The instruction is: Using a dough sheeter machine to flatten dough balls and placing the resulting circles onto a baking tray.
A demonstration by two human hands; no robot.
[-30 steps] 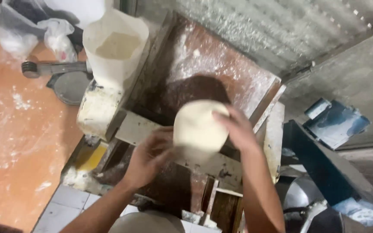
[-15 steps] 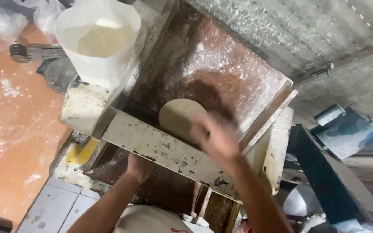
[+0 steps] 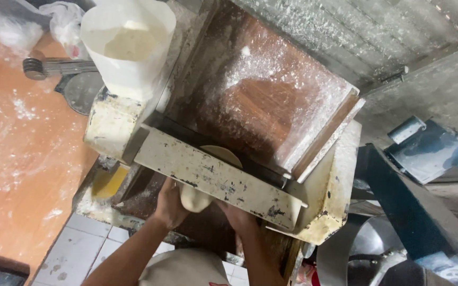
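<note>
A pale flattened sheet of dough (image 3: 194,197) is being received beneath a worn cream-painted metal roller machine (image 3: 216,177).
At lower centre of the frame, the dough's emerging end is cupped by the left hand (image 3: 169,206) and the right hand (image 3: 238,216), fingers curled loosely around it; the rest is seen above the roller bar. A white plastic bucket of flour (image 3: 128,45) is seen at upper left, beside the flour-dusted orange table (image 3: 19,159).
</note>
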